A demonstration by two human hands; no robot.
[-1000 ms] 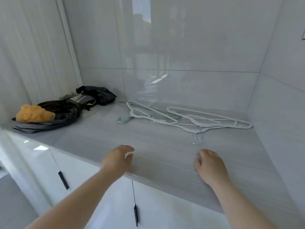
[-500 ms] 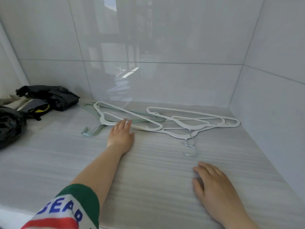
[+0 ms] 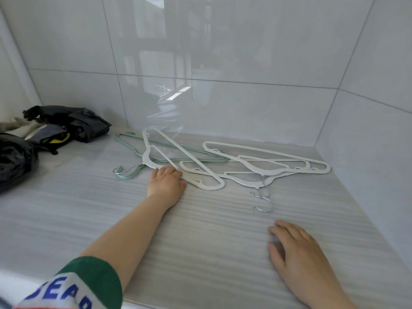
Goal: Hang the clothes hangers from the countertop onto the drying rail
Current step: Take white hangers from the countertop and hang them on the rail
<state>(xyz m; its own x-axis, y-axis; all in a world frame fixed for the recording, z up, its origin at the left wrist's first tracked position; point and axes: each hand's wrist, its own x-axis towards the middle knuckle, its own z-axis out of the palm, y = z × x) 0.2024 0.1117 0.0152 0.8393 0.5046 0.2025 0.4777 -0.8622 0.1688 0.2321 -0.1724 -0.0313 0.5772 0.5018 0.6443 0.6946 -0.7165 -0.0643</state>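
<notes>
Grey countertop [image 3: 200,241], left hand [image 3: 166,182] outstretched, fingers [image 3: 171,172] on white hanger [image 3: 149,160], grip unclear, right hand [image 3: 296,253] flat, grip relaxed

hangers [image 3: 243,180] piled on the countertop [image 3: 211,230] at the back, right up vs the rear wall [image 3: 223,63], hooks [image 3: 265,204] pointing fwd, bags [image 3: 84,123] off to the l & well apart, left hand [image 3: 166,180] touching the pile's near-l edge, right hand [image 3: 296,253] flat on the countertop, front-r of the hooks.
</notes>
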